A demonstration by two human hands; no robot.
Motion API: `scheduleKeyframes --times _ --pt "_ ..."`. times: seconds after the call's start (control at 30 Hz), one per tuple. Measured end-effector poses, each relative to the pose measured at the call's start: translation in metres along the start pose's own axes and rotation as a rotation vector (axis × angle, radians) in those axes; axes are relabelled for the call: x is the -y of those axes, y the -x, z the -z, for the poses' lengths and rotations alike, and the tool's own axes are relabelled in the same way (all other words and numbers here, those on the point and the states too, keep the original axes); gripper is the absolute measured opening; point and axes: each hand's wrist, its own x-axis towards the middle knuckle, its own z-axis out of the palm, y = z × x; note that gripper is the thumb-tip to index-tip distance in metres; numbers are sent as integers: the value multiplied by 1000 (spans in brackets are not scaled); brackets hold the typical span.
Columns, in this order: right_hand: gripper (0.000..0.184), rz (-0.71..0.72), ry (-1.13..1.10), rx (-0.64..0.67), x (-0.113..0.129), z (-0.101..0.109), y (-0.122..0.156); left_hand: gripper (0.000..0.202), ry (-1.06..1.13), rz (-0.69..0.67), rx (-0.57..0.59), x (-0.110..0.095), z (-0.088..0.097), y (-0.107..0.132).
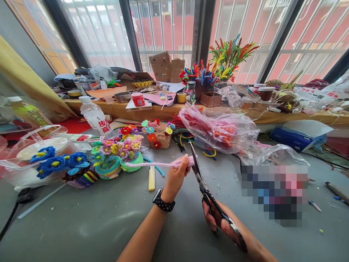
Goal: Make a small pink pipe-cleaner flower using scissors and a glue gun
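My left hand (177,176), with a dark watch on its wrist, is closed around a pink pipe cleaner (148,165). One long end sticks out to the left, and a short, thicker-looking pink part shows on the right of the fist. In my right hand (218,220) is a pair of black-handled scissors (200,178), its fingers in the handles. The blades are parted and point up and away, beside the pink end at the left fist; whether they touch it I cannot tell. A yellow lighter (152,178) lies left of my left hand.
Pots of pipe-cleaner flowers (109,166) and blue flowers (64,162) stand at the left, near a plastic bottle (94,114). A small flower basket (160,137) and a pink plastic bag (218,129) lie behind my hands. A cluttered ledge (163,109) runs along the windows.
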Motion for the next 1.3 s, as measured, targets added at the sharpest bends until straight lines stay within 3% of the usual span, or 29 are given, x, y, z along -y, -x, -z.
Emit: scheduleKeyframes --times 0.47,0.9,1.3 --pt "48 32 -16 -14 0 2 -6 43 -106 -26 53 5 2 2" --pt "35 -65 72 -38 -5 -5 -10 43 -60 39 60 3 -2 4" --pt "44 -19 95 -50 4 -2 -10 42 -74 37 139 4 -3 4"
